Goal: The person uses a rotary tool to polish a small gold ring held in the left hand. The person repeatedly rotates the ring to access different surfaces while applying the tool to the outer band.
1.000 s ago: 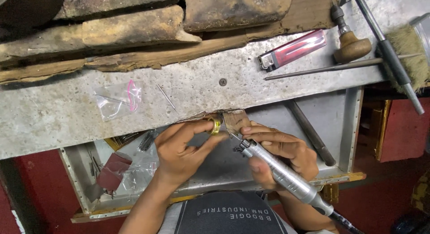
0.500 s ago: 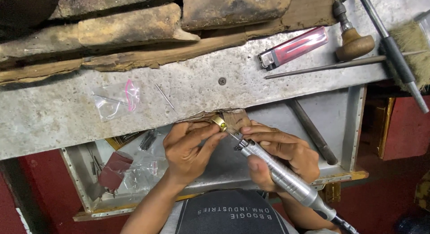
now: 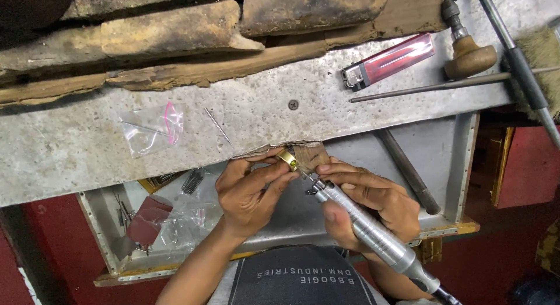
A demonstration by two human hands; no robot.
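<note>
My left hand (image 3: 249, 191) pinches a small gold ring (image 3: 287, 159) between thumb and fingertips, pressed against a wooden bench pin (image 3: 309, 156) at the edge of the grey workbench (image 3: 262, 118). My right hand (image 3: 370, 203) grips a silver rotary handpiece (image 3: 373, 229) like a pen. Its thin bit points up-left and meets the ring. The handpiece's cable end runs off toward the bottom right.
A metal catch tray (image 3: 455, 182) under the bench holds plastic bags, small bits, red cloth (image 3: 149, 220) and a dark rod (image 3: 408, 171). On the bench lie a small plastic bag (image 3: 151, 127), a red lighter (image 3: 388, 63), a wooden-handled tool (image 3: 466, 54) and long metal rods. Rough bricks (image 3: 175, 30) line the back.
My left hand has turned the ring slightly and shifted a little right along the bench pin. The handpiece stays against the ring.
</note>
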